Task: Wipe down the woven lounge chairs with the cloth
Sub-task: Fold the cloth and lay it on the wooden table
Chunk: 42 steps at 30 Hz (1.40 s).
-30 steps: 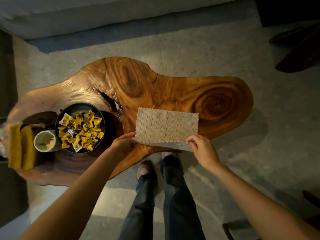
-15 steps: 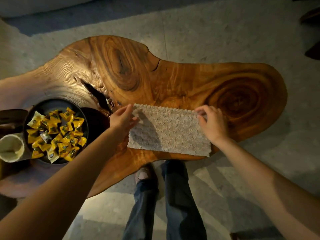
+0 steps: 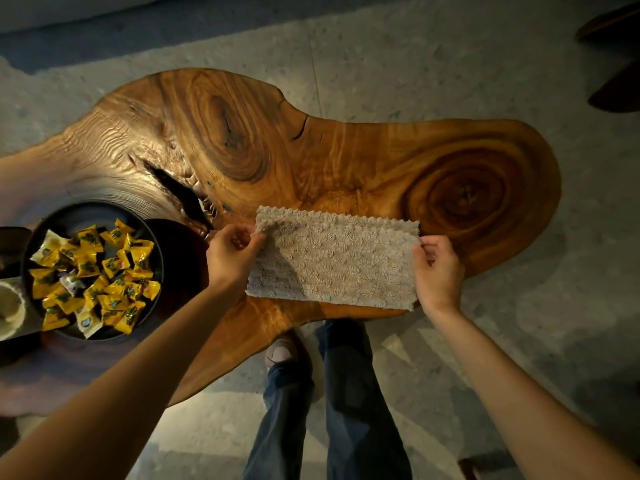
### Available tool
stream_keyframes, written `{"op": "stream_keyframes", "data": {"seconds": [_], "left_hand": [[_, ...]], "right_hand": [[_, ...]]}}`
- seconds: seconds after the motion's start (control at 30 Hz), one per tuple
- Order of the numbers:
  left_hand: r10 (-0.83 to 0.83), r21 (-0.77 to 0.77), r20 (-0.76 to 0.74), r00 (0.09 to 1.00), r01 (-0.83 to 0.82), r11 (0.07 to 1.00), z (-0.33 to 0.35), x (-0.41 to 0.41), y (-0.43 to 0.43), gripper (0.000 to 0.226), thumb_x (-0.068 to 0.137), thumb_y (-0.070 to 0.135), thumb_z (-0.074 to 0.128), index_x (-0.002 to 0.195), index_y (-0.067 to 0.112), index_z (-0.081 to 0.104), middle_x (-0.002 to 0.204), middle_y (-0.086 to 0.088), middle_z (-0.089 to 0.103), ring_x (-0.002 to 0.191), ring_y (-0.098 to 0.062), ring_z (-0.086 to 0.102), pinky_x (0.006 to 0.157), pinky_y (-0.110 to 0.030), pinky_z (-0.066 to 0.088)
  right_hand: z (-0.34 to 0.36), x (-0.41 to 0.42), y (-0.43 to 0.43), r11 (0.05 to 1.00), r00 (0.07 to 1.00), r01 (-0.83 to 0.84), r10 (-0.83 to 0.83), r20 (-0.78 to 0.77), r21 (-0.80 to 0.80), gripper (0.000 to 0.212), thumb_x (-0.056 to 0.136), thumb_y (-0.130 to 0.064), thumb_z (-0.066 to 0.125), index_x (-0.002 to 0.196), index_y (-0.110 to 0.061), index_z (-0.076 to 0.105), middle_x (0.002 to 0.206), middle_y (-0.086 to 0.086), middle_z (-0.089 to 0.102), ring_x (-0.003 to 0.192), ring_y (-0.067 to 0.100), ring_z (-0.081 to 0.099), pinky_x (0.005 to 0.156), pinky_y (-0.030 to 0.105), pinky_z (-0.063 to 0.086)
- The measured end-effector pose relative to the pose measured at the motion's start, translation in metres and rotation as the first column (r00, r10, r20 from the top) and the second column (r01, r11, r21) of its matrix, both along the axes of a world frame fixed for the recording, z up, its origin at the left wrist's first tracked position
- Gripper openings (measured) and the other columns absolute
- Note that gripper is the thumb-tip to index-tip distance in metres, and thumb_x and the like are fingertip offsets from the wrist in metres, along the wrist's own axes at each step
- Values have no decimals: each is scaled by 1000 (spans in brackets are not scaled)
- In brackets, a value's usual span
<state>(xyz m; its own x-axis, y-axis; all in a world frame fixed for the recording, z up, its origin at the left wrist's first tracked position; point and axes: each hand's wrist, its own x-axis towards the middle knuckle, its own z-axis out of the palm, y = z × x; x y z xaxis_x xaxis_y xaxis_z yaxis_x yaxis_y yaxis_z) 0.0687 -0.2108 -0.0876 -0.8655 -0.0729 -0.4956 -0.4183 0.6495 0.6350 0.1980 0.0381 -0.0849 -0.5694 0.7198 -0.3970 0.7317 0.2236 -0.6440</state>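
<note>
Speckled stone floor (image 3: 381,64) all round, with a big live-edge wood slab as the worktop (image 3: 346,157), and the cloth (image 3: 332,261) is lying flat on its near edge, right in front of the person's legs. So what's changed: a second ago both hands were down at the near corners of the cloth, and now they've gone up to the far ones. The left hand (image 3: 232,258) is pinching the far-left corner between thumb and fingers, and that corner is curling up off the wood a bit. The right hand (image 3: 438,268) has its fingers curled on the right end, up near the far-right corner. The cloth itself hasn't really gone anywhere. My read is it's getting squared up or folded before being picked up, so no actual wiping has started, and I can't make out any woven chair in shot. Its long axis runs left to right across the view, short ends pointing at each hand. A bowl of yellow sweets (image 3: 79,218) sits well to the left.
</note>
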Motion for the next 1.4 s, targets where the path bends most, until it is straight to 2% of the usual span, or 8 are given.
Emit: {"op": "stream_keyframes", "data": {"seconds": [0.1, 0.33, 0.63, 0.73, 0.93, 1.2, 1.3, 1.4], "left_hand": [[8, 91, 12, 1000, -9, 996, 1, -4, -1, 17, 87, 24, 67, 77, 30, 54, 78, 7, 61, 72, -7, 57, 60, -19, 45], [-56, 87, 52, 997, 51, 995, -11, -19, 3, 15, 91, 31, 61, 91, 19, 52, 100, 2, 63, 90, -10, 60, 66, -14, 46], [-14, 78, -23, 1000, 16, 997, -9, 2, -5, 46, 87, 23, 66, 129, 17, 48, 122, -1, 56, 101, -8, 55, 83, -18, 46], [-22, 58, 43, 999, 19, 998, -8, 14, -10, 48, 87, 19, 67, 131, 16, 49, 118, -5, 57, 93, -7, 54, 73, -12, 43], [-23, 160, 147, 989, 0, 987, 5, 23, -11, 40, 93, 16, 58, 133, 16, 52, 112, 2, 58, 100, -11, 55, 78, -17, 46], [-19, 292, 280, 960, -66, 954, 14, 28, -17, 38, 97, 11, 48, 135, 17, 50, 135, 1, 50, 125, -17, 46, 105, -38, 43], [7, 323, 296, 955, -107, 940, 11, 27, -24, 37, 98, 6, 44, 134, 14, 52, 134, -2, 53, 122, -16, 51, 100, -36, 47], [19, 376, 355, 934, -161, 912, 9, 26, -34, 37, 99, 5, 41, 132, 18, 53, 120, 7, 59, 99, -1, 62, 75, -17, 54]], "right_hand": [[5, 1, 2, 999, 998, 29, -30, -63, -17, 8, 96, -12, 54, 103, -9, 56, 96, 2, 60, 88, 13, 57, 65, 5, 42], [-4, -14, 14, 998, 996, -51, 47, 76, 43, 18, 97, -16, 52, 110, -5, 57, 100, 9, 68, 86, 19, 59, 64, 21, 36], [-15, -4, -4, 992, 975, 126, -128, 183, 24, 37, 87, -27, 67, 112, -3, 53, 110, 13, 59, 104, 31, 55, 86, 44, 48], [-14, 2, -8, 993, 966, 115, -105, 238, -27, 37, 89, -30, 65, 113, -4, 55, 107, 12, 62, 104, 32, 57, 85, 45, 48], [23, -5, -22, 998, 998, 51, -50, 26, -45, 17, 89, -26, 65, 101, -18, 55, 85, -10, 56, 85, 21, 60, 71, 35, 48], [39, -45, -106, 946, 977, -194, 163, -136, -258, 14, 92, -25, 61, 101, -24, 50, 92, 2, 61, 76, 18, 67, 59, 41, 59], [25, -62, -137, 923, 971, -223, 184, -150, -314, 15, 92, -20, 61, 99, -25, 48, 83, -3, 56, 66, 10, 64, 51, 29, 57], [12, -77, -156, 912, 973, -219, 180, -141, -348, 18, 92, -17, 61, 95, -27, 47, 80, -8, 54, 61, 6, 63, 45, 21, 53]]}}
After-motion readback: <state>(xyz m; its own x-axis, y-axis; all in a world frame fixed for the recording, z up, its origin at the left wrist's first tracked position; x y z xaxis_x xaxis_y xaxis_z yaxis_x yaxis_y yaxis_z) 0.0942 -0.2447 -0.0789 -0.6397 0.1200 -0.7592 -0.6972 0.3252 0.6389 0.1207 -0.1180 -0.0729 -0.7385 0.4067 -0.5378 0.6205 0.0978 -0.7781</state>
